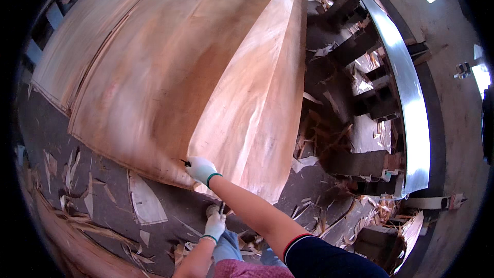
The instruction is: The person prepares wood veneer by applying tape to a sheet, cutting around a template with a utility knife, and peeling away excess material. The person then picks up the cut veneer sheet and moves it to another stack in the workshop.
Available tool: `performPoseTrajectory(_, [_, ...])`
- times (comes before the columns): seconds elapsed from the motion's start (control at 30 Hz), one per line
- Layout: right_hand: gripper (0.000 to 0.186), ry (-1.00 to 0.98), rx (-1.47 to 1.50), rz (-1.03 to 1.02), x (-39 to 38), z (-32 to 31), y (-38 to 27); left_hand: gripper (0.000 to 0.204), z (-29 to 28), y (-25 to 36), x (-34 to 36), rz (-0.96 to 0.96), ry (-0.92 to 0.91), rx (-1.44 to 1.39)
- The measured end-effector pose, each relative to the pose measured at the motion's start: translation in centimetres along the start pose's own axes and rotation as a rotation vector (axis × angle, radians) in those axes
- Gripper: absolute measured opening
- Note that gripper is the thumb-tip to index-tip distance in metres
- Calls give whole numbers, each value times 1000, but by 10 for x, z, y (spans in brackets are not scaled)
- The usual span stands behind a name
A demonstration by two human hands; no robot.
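My right hand (201, 170), in a white glove, grips the near corner of a large thin wood veneer sheet (257, 98) and holds it lifted and curled over the veneer stack (144, 72). A small dark tip pokes out beside that glove. My left hand (215, 225), also in a white glove, is lower and closer to my body. It is closed around a thin dark tool (222, 207) that points up. The left hand is apart from the sheet.
Veneer scraps and splinters (144, 203) litter the dark floor around my legs. A dark machine frame (355, 103) with more scraps stands to the right. A long curved shiny metal rail (411, 98) runs along beyond it, next to a concrete floor.
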State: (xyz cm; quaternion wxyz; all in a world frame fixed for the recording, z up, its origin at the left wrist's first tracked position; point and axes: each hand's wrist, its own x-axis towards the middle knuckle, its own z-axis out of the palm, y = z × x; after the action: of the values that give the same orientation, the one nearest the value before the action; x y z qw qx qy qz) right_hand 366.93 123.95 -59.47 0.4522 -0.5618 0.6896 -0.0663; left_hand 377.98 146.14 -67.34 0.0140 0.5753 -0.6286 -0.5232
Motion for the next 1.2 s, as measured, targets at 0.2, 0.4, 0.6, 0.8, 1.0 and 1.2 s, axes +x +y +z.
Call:
performPoseTrajectory(0.2, [37, -170, 146, 44, -14, -9, -18, 30, -33, 50, -20, 171, 29, -117])
performPoseTrajectory(0.4, [31, 330, 542, -120, -89, -26, -14, 29, -107, 10, -13, -28, 46, -307])
performPoseTrajectory(0.6, [59, 439, 276, 250, -136, -17, 45, 33, -90, 57, -31, -28, 56, -286])
performPoseTrajectory(0.8, [32, 631, 318, 315, -184, -35, 17, 25, -101, 164, -112, -21, -373, -882])
performPoseTrajectory(1.0, [8, 825, 852, 81, -290, -161, -16, 32, -155, 206, -166, 203, -562, -871])
performPoseTrajectory(1.2, [8, 909, 868, -26, -492, -265, 67, 35, -164, 113, -202, -180, -205, -1362])
